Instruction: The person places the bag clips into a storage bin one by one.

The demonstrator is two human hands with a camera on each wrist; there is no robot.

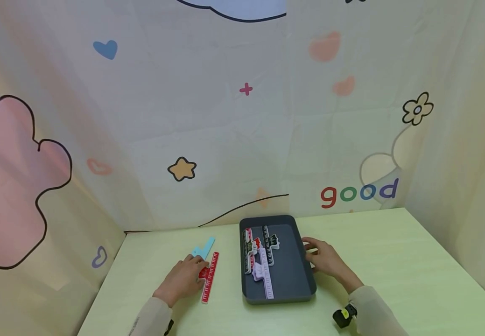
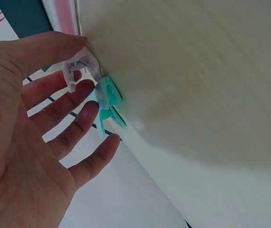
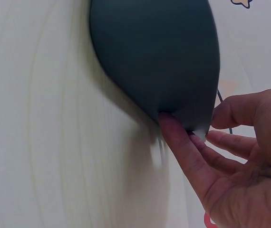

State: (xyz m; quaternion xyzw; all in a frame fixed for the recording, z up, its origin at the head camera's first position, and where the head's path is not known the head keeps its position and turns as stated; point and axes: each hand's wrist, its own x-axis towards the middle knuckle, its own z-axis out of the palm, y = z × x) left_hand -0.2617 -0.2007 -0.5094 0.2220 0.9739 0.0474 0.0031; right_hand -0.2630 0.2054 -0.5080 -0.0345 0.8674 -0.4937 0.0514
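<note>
We log the left hand [image 1: 183, 276] palm-down, lower centre-left, thumb and fingers about the red ruler clip [image 1: 210, 280]; pinched or not, we cannot tell. Right hand [image 1: 328, 258], lower centre-right: unclenched, extended fingers touching the tray [image 1: 290, 263].

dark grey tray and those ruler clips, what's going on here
A person's left hand reaches over a red ruler clip on the table, with a light blue clip beside it; whether it grips the red one is unclear. The right hand touches the right side of the dark grey tray, where several other ruler clips lie toward the left.
</note>
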